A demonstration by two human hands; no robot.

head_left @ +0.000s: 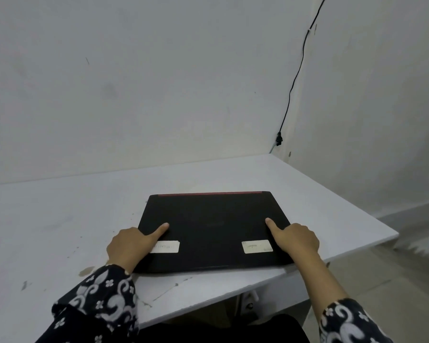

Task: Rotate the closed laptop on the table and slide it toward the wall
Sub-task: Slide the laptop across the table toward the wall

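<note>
A closed black laptop (212,231) with a red strip along its far edge lies flat on the white table (60,219), near the front edge. Two white stickers sit on its lid near me. My left hand (131,243) grips the laptop's left side, thumb lying on the lid. My right hand (295,238) holds the right side the same way, thumb on top. The fingers of both hands are hidden under or beside the laptop's edges. The wall (134,95) rises behind the table, with a strip of bare tabletop between it and the laptop.
A black cable (297,75) runs down the wall corner to a plug (279,139) at the table's back right. The table's right edge drops off to a tiled floor (394,280). Stains and scratches mark the tabletop at front left.
</note>
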